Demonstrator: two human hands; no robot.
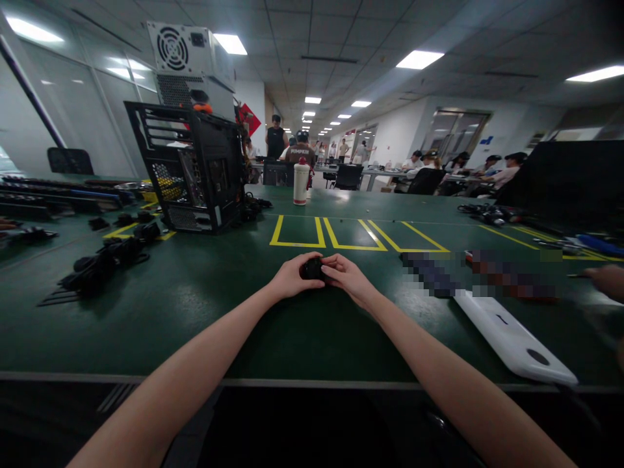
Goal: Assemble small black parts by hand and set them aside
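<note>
A small, dark rounded object (311, 268) is held between my two hands, low over the green table (312, 338). My left hand (293, 275) wraps round its left side, thumb in front and fingers behind. From the right, the fingertips of my right hand (345, 275) pinch its edge. What exactly the object is cannot be made out. Beyond the hands, yellow tape outlines (297, 244) mark the table.
Left stand a black computer case (195, 169) with metal power supplies (190, 58) on top and bundled black cables (92, 272). A bottle (301, 184) stands behind. Right lies a long white device (511, 335); another person's hand (607, 281) is at the right edge.
</note>
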